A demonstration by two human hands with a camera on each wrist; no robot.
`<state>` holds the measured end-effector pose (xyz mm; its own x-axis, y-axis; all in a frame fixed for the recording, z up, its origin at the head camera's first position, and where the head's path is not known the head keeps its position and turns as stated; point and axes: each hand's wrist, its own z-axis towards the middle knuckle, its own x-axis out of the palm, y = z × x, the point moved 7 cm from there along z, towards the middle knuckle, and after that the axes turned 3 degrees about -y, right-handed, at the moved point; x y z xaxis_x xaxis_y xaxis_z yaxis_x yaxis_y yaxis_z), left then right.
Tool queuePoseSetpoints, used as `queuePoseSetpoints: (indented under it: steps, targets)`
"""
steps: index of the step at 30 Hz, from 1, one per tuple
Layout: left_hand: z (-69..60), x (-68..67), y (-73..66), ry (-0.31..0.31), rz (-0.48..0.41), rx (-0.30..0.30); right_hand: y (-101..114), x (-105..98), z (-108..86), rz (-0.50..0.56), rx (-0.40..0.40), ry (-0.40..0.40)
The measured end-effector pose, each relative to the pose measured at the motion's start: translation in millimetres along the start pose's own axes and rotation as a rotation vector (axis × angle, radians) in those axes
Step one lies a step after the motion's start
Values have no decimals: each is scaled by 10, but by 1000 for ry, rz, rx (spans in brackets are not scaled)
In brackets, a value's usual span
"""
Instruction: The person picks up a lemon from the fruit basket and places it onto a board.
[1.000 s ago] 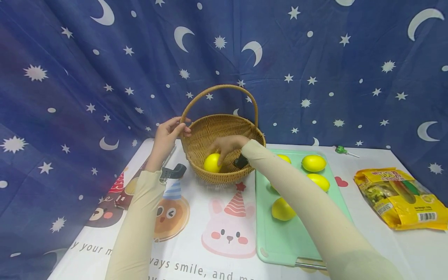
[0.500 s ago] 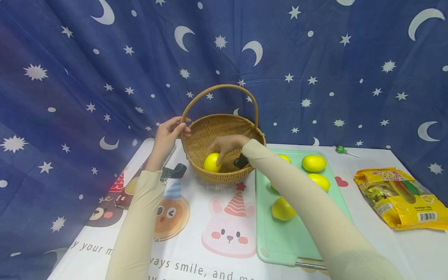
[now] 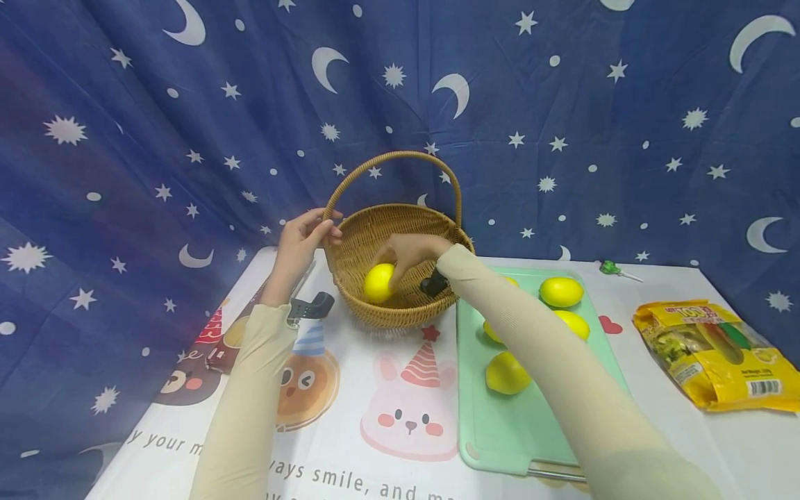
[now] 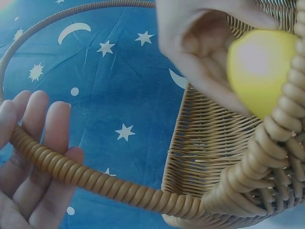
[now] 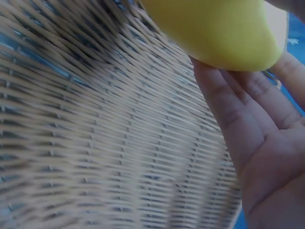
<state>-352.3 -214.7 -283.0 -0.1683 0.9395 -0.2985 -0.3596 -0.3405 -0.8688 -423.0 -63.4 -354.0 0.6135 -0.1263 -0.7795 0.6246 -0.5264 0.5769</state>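
A brown wicker basket (image 3: 390, 318) with a tall arched handle (image 3: 455, 182) stands at the back middle. My left hand (image 3: 298, 244) grips the left foot of that handle, and the left wrist view shows the fingers behind the coiled cane. Inside the basket, my right hand (image 3: 409, 251) holds a yellow lemon (image 3: 378, 285) between thumb and fingers, near the front wall. Seen from the right wrist, the lemon (image 5: 228, 38) touches the fingertips (image 5: 207, 71), with the woven wall beyond. The lemon's underside is hidden in the head view.
A mint-green cutting board (image 3: 500, 434) at the right bears several more lemons (image 3: 507, 373), partly covered by the right sleeve. Farther right lie a yellow food bag (image 3: 719, 357) and a green lollipop (image 3: 609, 267). A starry blue curtain (image 3: 562, 104) hangs close behind the basket.
The right hand and the lemon it holds have risen slightly inside the basket. The left hand and the basket have stayed in place.
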Motion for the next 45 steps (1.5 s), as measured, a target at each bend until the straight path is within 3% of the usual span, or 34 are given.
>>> queuePoseSetpoints:
  steps: [5, 14, 19, 26, 37, 45]
  targets:
    - [4, 0, -1, -3, 11, 8, 69, -191, -151, 49, -41, -90]
    - [0, -7, -5, -4, -8, 18, 203, -417, -547, 24, -137, -196]
    - [-3, -1, -16, -2, -23, 18, 234, -439, -836, 56, -192, -233]
    - [-7, -2, -14, -1, -11, 16, 264, -371, -1286, 187, -262, -233]
    - [-10, 1, -13, 2, -4, 28, 107, -287, -1944, 136, -210, -304]
    - [-9, -4, 12, -2, -6, 20, -125, -136, -2348, 90, -154, -343]
